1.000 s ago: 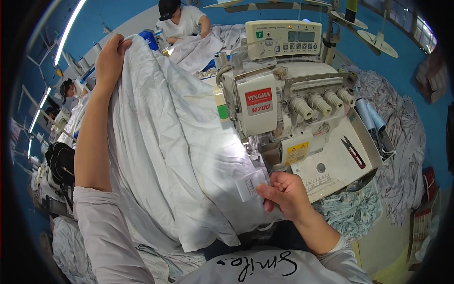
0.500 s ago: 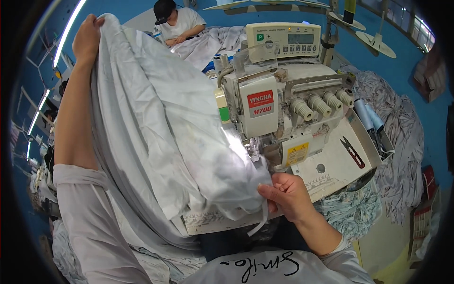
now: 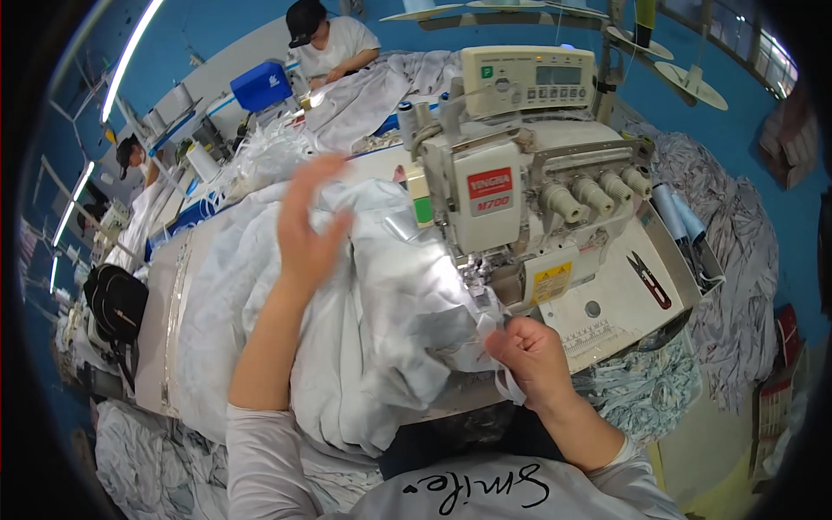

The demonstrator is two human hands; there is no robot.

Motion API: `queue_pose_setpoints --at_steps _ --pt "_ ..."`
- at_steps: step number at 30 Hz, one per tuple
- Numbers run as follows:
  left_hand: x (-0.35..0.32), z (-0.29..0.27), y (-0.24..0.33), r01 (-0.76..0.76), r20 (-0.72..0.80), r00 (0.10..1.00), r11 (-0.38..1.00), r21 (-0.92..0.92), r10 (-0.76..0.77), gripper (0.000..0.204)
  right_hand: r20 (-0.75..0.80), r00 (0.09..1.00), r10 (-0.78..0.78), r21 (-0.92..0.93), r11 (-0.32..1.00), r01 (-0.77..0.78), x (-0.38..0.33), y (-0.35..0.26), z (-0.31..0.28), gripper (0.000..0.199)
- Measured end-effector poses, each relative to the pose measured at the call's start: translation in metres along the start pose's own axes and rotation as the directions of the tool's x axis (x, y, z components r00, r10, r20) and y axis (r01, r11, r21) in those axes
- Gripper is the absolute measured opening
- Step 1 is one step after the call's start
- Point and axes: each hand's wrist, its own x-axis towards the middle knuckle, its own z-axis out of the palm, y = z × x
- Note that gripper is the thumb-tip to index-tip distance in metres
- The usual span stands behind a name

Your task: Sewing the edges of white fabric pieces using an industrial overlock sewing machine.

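Note:
A large piece of white fabric (image 3: 329,321) lies bunched over the bed of an overlock sewing machine (image 3: 490,195), its right edge running under the lit presser foot (image 3: 475,276). My left hand (image 3: 312,230), blurred by motion, is over the upper part of the fabric with its fingers apart, holding nothing. Close in front of the presser foot, my right hand (image 3: 533,360) is closed in a pinch on the fabric's edge. A narrow white strip (image 3: 510,386) dangles from beneath that hand.
Thread snips (image 3: 650,280) with dark red handles lie on the machine's right side plate. A control panel (image 3: 530,80) tops the machine. Fabric heaps (image 3: 724,225) fill the right side. A black bag (image 3: 115,303) is at the left; a person (image 3: 334,43) in a cap works at the back.
My left hand has let go of the raised fabric and come down and to the right. The lifted cloth has dropped into a bunch, uncovering the table behind. My right hand still pinches the edge.

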Motion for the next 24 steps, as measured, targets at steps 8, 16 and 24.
queue_pose_setpoints --at_steps 8,16,24 --pt "-0.054 0.043 0.126 -0.592 0.657 0.693 0.754 0.284 0.296 0.052 0.019 0.982 -0.185 0.027 0.982 0.185 -0.022 -0.001 0.009 0.008" --pt "-0.051 0.036 0.112 -0.656 0.507 0.696 0.736 0.164 0.507 0.011 -0.031 0.99 -0.135 0.031 0.99 0.136 -0.023 -0.002 0.009 0.01" --pt "-0.054 0.028 0.108 -0.747 0.507 0.593 0.662 0.058 0.626 0.01 -0.03 0.994 -0.109 0.009 0.994 0.11 -0.021 -0.002 0.006 0.013"
